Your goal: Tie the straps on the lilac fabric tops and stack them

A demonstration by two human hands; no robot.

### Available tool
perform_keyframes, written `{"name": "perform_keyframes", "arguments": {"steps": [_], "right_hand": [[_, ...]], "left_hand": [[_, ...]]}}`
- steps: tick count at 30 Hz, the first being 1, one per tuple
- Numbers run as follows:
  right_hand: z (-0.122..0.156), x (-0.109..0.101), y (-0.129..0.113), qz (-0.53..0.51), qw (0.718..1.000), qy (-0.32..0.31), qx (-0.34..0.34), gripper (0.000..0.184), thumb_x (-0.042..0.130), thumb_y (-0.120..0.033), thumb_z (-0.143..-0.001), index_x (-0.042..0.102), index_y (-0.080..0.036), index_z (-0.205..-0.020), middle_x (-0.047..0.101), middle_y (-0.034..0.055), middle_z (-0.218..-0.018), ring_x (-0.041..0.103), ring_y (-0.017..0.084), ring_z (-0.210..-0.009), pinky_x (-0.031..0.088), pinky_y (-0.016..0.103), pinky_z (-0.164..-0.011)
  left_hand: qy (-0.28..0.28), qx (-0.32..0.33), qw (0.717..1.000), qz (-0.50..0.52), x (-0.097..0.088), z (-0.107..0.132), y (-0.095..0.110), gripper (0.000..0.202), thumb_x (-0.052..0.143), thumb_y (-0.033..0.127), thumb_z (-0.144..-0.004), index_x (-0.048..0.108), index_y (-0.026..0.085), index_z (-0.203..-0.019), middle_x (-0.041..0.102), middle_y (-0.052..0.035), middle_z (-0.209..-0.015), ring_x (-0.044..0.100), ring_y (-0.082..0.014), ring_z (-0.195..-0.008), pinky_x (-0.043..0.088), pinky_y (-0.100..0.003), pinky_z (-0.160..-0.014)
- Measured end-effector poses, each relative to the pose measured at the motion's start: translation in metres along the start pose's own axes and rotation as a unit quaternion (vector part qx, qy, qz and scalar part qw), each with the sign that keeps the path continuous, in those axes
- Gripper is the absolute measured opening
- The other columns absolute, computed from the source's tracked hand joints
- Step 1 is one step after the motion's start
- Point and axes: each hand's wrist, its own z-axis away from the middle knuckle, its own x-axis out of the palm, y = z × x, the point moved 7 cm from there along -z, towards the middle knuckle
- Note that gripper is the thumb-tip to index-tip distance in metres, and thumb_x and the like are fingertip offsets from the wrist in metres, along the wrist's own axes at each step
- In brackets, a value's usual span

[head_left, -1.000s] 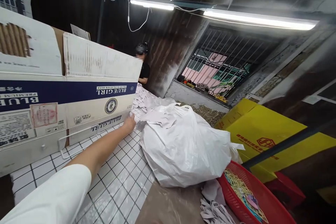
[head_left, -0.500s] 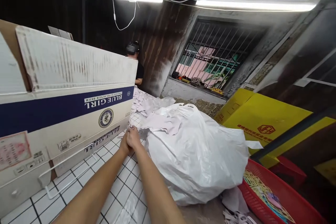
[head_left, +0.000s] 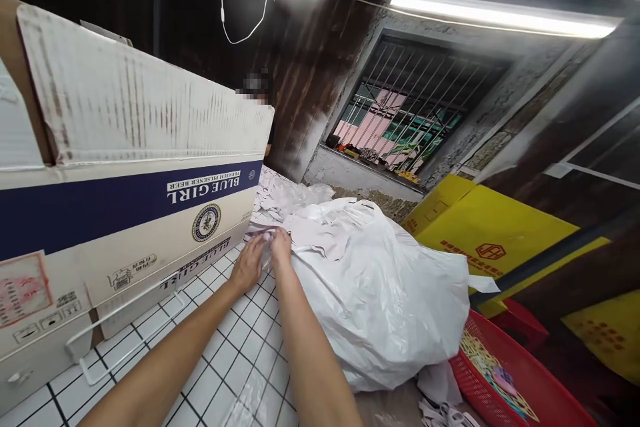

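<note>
My left hand point(head_left: 249, 265) reaches over the tiled table beside the carton, its fingers stretched forward at the edge of a pale pink bunched piece point(head_left: 269, 235). Close on its right, my right hand point(head_left: 281, 245) has its fingers curled on that piece; its fingertips are partly hidden. The piece looks like thin sheet or cloth, but I cannot make out which. More pale cut pieces point(head_left: 320, 235) with wavy edges lie at the mouth of a big white plastic bag point(head_left: 390, 293), right of my hands. Clear plastic film shows below the fingers.
A large Blue Girl beer carton point(head_left: 215, 190) stands along the left with a white wire handle point(head_left: 135, 353) by its base. At lower right is a red basket point(head_left: 540, 373) of cords. Yellow boxes point(head_left: 500, 227) lean behind. A person point(head_left: 256, 83) is partly hidden beyond the carton.
My hands were clasped together near the carton's corner; now they are slightly apart and farther forward, with the pale pink piece showing between them. The view has shifted a little.
</note>
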Motion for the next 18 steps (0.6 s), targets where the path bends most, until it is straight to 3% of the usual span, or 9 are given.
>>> {"name": "perform_keyframes", "arguments": {"steps": [4,8,12,14,16,18], "right_hand": [[0.003,-0.049,-0.036,-0.113,0.989,0.082,0.041,0.045,0.032,-0.035,-0.092,0.055,-0.017,-0.126,0.065,0.0141,-0.118,0.061,0.025,-0.114,0.054,0.038,-0.087],[0.035,-0.097,-0.095,-0.231,0.968,0.098,0.014,0.044,0.045,-0.043,-0.089,0.054,-0.019,-0.125,0.060,0.0121,-0.130,0.059,0.022,-0.120,0.051,0.037,-0.097],[0.107,-0.149,-0.163,-0.353,0.931,0.080,-0.052,0.036,0.060,-0.042,-0.085,0.059,-0.021,-0.115,0.063,0.0079,-0.124,0.060,0.022,-0.119,0.050,0.038,-0.100],[0.154,-0.171,-0.193,-0.350,0.931,0.073,-0.075,0.031,0.058,-0.042,-0.088,0.061,-0.023,-0.112,0.064,0.0058,-0.121,0.060,0.022,-0.119,0.050,0.040,-0.102],[0.200,-0.186,-0.211,-0.320,0.941,0.077,-0.078,0.031,0.056,-0.044,-0.090,0.062,-0.024,-0.112,0.065,0.0047,-0.119,0.060,0.022,-0.120,0.050,0.040,-0.102],[0.241,-0.198,-0.212,-0.278,0.953,0.100,-0.061,0.034,0.054,-0.047,-0.091,0.062,-0.025,-0.115,0.065,0.0038,-0.119,0.059,0.022,-0.119,0.050,0.039,-0.102]], "left_hand": [[0.075,-0.046,0.995,0.044,-0.031,0.004,-0.002,0.049,0.044,0.005,-0.083,0.054,0.015,-0.130,0.044,-0.0157,-0.150,0.044,-0.0290,-0.138,0.042,-0.045,-0.114],[0.067,-0.063,0.995,0.050,-0.052,0.008,0.003,0.054,0.053,0.018,-0.086,0.042,0.011,-0.138,0.042,-0.0206,-0.148,0.045,-0.0304,-0.137,0.045,-0.044,-0.110],[0.063,-0.009,0.993,0.101,-0.083,0.019,0.047,0.079,0.069,0.037,-0.077,0.034,0.010,-0.143,0.038,-0.0225,-0.151,0.036,-0.0309,-0.143,0.037,-0.044,-0.115],[0.055,0.026,0.988,0.143,-0.104,0.035,0.079,0.070,0.067,0.042,-0.075,0.045,0.013,-0.135,0.046,-0.0194,-0.146,0.039,-0.0316,-0.139,0.040,-0.044,-0.111],[-0.029,0.040,0.980,0.192,-0.116,0.060,0.106,0.042,0.059,0.047,-0.078,0.062,0.017,-0.108,0.066,-0.0104,-0.117,0.058,-0.0288,-0.114,0.050,-0.039,-0.095],[-0.183,0.032,0.958,0.219,-0.118,0.095,0.122,0.036,0.054,0.051,-0.080,0.065,0.017,-0.080,0.067,-0.0010,-0.081,0.061,-0.0210,-0.082,0.052,-0.030,-0.072]]}}
